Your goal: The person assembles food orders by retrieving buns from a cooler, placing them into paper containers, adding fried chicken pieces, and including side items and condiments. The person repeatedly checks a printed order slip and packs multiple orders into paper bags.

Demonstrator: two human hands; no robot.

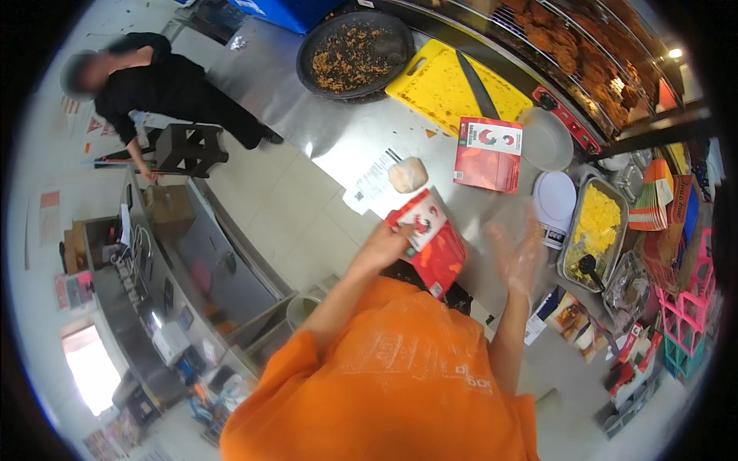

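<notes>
My left hand (387,244) is closed on the edge of a red and white paper food pouch (443,260), held tilted in front of my orange shirt. To the right of the pouch, my right hand (513,252), apparently in a clear plastic glove, is open with fingers spread and a little blurred; nothing shows in it. A similar red pouch (486,170) lies on the counter above that hand. Just beyond the held pouch sits a small pale, rounded wrapped item (407,175), its contents unclear, beside printed paper slips (372,188).
A knife (478,86) lies on a yellow cutting board (427,88), next to a dark pan of crumbs (354,63). At right are a white scale (555,196), a tray of yellow shredded food (596,223) and a pink basket (684,307). A person (165,84) holds a dark stool at left.
</notes>
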